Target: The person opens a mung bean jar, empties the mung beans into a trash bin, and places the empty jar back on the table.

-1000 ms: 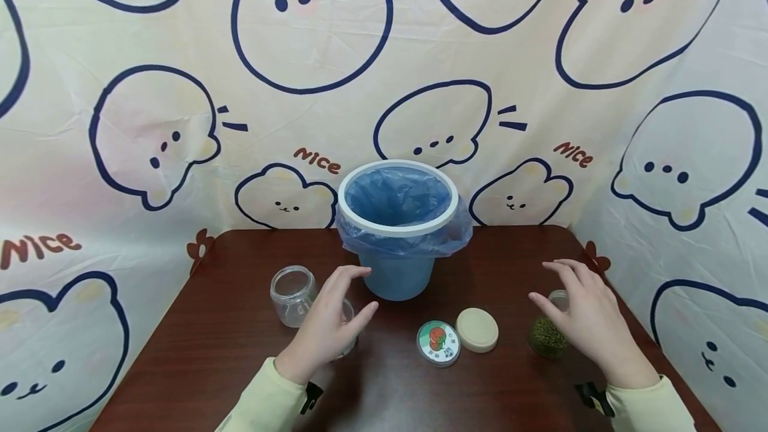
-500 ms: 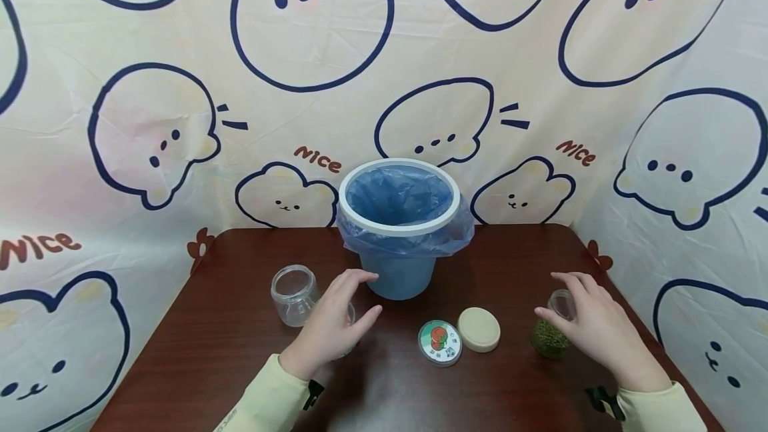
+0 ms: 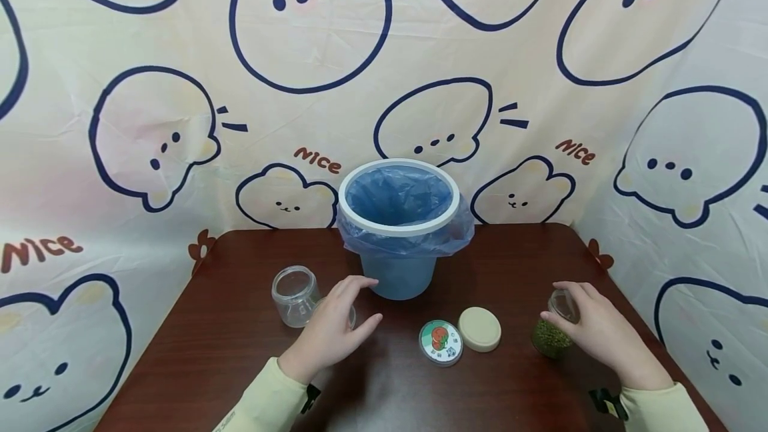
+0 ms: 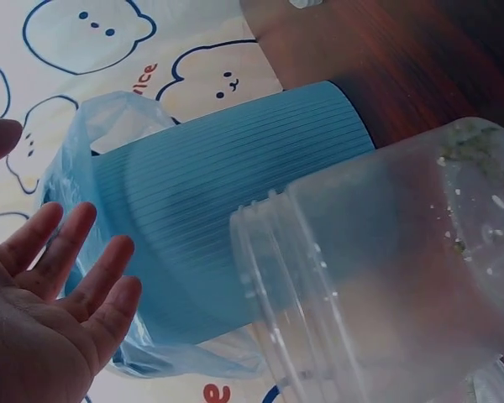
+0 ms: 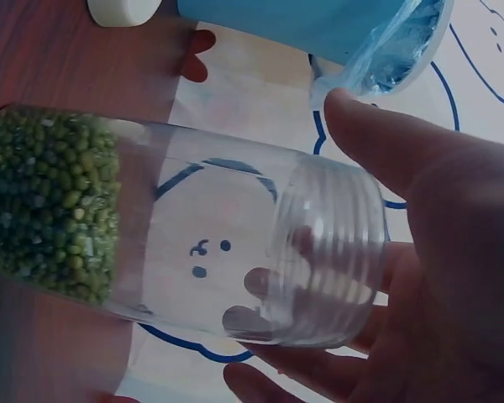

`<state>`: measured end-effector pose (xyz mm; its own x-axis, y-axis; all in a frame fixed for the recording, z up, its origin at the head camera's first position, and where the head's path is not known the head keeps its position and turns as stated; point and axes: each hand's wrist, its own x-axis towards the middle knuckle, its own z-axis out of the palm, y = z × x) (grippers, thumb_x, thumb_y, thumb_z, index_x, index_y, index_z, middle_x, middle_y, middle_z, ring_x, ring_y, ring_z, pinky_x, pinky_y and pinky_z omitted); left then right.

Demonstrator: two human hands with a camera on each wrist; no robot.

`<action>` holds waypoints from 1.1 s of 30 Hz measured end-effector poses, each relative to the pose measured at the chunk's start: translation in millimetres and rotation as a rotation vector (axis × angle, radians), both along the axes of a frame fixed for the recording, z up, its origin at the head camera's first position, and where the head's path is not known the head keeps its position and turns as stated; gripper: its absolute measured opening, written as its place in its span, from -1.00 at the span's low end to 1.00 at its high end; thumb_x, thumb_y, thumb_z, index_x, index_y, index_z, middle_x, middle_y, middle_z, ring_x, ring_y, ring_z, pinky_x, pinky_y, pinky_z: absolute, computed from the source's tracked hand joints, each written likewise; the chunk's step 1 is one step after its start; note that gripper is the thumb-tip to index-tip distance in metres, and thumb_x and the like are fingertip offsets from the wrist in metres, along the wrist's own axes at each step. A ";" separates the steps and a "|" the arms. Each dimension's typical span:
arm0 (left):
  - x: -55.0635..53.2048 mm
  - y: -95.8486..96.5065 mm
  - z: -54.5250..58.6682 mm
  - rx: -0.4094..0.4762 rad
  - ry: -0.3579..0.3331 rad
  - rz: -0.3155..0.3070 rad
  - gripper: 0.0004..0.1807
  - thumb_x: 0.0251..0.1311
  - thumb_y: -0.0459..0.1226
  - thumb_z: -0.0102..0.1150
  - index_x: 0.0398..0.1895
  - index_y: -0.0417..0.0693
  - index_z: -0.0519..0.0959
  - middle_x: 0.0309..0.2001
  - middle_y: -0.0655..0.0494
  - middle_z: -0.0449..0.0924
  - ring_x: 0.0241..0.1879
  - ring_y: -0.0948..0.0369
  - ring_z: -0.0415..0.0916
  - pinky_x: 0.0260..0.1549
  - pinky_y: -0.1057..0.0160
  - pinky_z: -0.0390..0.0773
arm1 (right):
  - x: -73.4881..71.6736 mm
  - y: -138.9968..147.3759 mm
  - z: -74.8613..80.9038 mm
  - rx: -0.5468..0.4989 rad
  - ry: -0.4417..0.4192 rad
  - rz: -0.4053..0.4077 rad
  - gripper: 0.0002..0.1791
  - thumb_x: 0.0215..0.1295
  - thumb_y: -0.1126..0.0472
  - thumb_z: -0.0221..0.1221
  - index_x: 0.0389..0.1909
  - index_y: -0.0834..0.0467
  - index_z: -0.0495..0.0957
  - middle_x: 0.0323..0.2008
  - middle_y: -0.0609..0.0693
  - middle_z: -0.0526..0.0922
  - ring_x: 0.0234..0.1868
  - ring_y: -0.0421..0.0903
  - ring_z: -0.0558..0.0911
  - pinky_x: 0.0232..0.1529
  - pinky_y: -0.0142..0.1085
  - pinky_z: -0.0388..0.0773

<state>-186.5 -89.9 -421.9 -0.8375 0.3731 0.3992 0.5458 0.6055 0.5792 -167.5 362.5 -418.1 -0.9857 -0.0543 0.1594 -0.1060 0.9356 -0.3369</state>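
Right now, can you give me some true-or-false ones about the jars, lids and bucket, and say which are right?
1. A blue bag lines the bucket. True.
2. The bucket is red. False: it is blue.
3. Green beans are in the jar by the right hand. True.
4. That jar is full to the top. False: the beans fill only its lower part.
5. The cream lid lies on the table. True.
6. The left hand holds that lid. False: the left hand holds nothing.

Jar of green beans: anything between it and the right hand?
Nothing visible: the right hand is spread around the neck of the jar; contact unclear. The cream lid lies off to one side.
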 end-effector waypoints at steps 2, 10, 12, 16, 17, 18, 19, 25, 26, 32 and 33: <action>-0.1 -0.6 -2.4 -0.008 0.007 0.004 -0.40 0.22 -0.15 0.46 0.32 0.09 0.47 0.22 0.19 0.55 -0.17 0.30 0.42 -0.14 0.29 0.61 | -0.7 1.0 -1.7 -0.004 0.017 0.010 -0.13 0.24 -0.32 0.33 0.27 0.31 0.46 0.10 0.38 0.56 0.00 0.25 0.61 -0.05 0.20 0.59; 1.9 -3.4 -5.7 -0.008 0.000 0.008 -0.39 0.19 -0.14 0.48 0.30 0.11 0.48 0.20 0.22 0.57 0.17 0.28 0.50 0.22 0.05 0.58 | -3.5 3.4 -8.6 -0.032 0.093 0.009 -0.24 0.20 -0.21 0.42 0.19 0.29 0.54 0.02 0.31 0.62 -0.05 0.20 0.63 -0.10 0.15 0.61; 2.0 -3.6 -6.0 -0.009 0.004 0.005 -0.40 0.19 -0.14 0.48 0.30 0.10 0.48 0.19 0.21 0.58 0.19 0.27 0.50 0.22 0.04 0.57 | -3.4 3.5 -10.4 -0.037 0.107 0.005 -0.27 0.19 -0.17 0.44 0.18 0.28 0.55 0.01 0.29 0.63 -0.05 0.19 0.63 -0.10 0.14 0.61; 2.0 -4.6 -6.3 -0.015 0.017 -0.001 -0.40 0.19 -0.15 0.48 0.29 0.08 0.49 0.18 0.18 0.59 0.19 0.26 0.51 0.21 0.04 0.58 | -3.2 2.9 -11.8 -0.050 0.131 -0.001 -0.32 0.18 -0.12 0.46 0.15 0.26 0.57 0.02 0.28 0.64 -0.03 0.19 0.63 -0.07 0.16 0.61; 1.8 -5.0 -6.1 -0.017 0.022 -0.006 -0.41 0.19 -0.15 0.48 0.28 0.07 0.49 0.17 0.15 0.60 0.19 0.24 0.51 0.21 0.03 0.58 | -3.1 2.8 -11.8 -0.054 0.136 -0.005 -0.32 0.18 -0.13 0.46 0.15 0.26 0.57 0.01 0.27 0.64 -0.03 0.19 0.63 -0.07 0.16 0.61; 1.4 -5.3 -5.7 -0.019 0.029 -0.011 -0.42 0.20 -0.15 0.48 0.27 0.06 0.50 0.17 0.14 0.60 0.19 0.23 0.51 0.21 0.03 0.58 | -2.9 2.5 -11.4 -0.057 0.143 -0.008 -0.33 0.18 -0.12 0.46 0.13 0.26 0.58 0.01 0.27 0.65 -0.03 0.19 0.63 -0.06 0.17 0.61; 1.0 -5.8 -5.2 -0.021 0.036 -0.016 -0.44 0.20 -0.15 0.47 0.26 0.05 0.51 0.16 0.12 0.61 0.19 0.21 0.51 0.20 0.03 0.58 | -2.7 2.4 -10.9 -0.061 0.150 -0.012 -0.34 0.17 -0.11 0.47 0.12 0.25 0.58 0.01 0.26 0.65 -0.03 0.19 0.63 -0.06 0.17 0.61; -1.7 -7.1 1.5 -0.019 0.059 -0.026 -0.50 0.21 -0.15 0.46 0.20 0.06 0.54 0.14 0.16 0.61 0.20 0.22 0.50 0.21 0.06 0.57 | -3.2 2.6 -4.7 -0.068 0.206 -0.030 -0.39 0.19 -0.07 0.46 0.09 0.25 0.59 -0.01 0.26 0.65 -0.04 0.19 0.62 -0.08 0.19 0.60; -1.9 -7.0 3.1 -0.016 0.057 -0.024 -0.50 0.21 -0.14 0.46 0.20 0.07 0.54 0.14 0.18 0.60 0.20 0.23 0.49 0.21 0.06 0.57 | -3.3 2.6 -3.2 -0.072 0.217 -0.033 -0.39 0.21 -0.08 0.45 0.10 0.25 0.58 0.00 0.27 0.65 -0.03 0.20 0.62 -0.09 0.20 0.59; -1.3 -5.9 14.2 0.020 0.043 -0.019 -0.47 0.20 -0.13 0.47 0.23 0.08 0.54 0.18 0.22 0.58 0.21 0.25 0.47 0.21 0.03 0.58 | -4.3 -1.3 8.7 -0.103 0.263 -0.071 -0.37 0.33 -0.16 0.34 0.20 0.23 0.55 0.04 0.29 0.60 -0.03 0.22 0.60 -0.13 0.21 0.56; -1.3 -5.8 15.9 0.023 0.042 -0.018 -0.47 0.21 -0.13 0.47 0.23 0.08 0.53 0.19 0.22 0.58 0.21 0.25 0.47 0.21 0.03 0.58 | -4.8 -2.7 11.1 -0.109 0.267 -0.077 -0.36 0.34 -0.17 0.32 0.21 0.23 0.54 0.03 0.28 0.60 -0.05 0.21 0.59 -0.15 0.19 0.56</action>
<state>-187.8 -95.6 -406.0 -0.8129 0.3789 0.4424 0.5809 0.5822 0.5689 -172.3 359.9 -407.0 -0.9087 0.0501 0.4144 -0.1349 0.9042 -0.4052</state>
